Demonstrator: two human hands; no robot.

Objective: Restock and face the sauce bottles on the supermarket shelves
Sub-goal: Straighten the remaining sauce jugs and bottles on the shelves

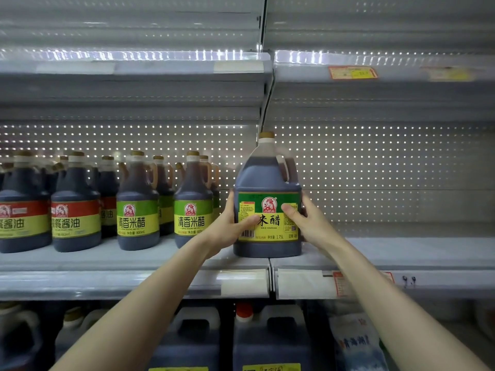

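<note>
The left grip (227,228) and right grip (310,223) clasp the big vinegar jug (267,178) on the shelf (134,259); best square its label forward, beside the smaller bottles (138,210).

Cool, even light fills the shelves; the perforated back panel (375,162) glitters with bright pinpoints and the upper shelf lip (134,56) shows streaked glare. The label of the large bottle (267,178) reads sharp, while the bottles at far left (24,210) smear with blur. The jugs below (187,341) lie dim and soft, and shelf lines bow toward the edges
</note>
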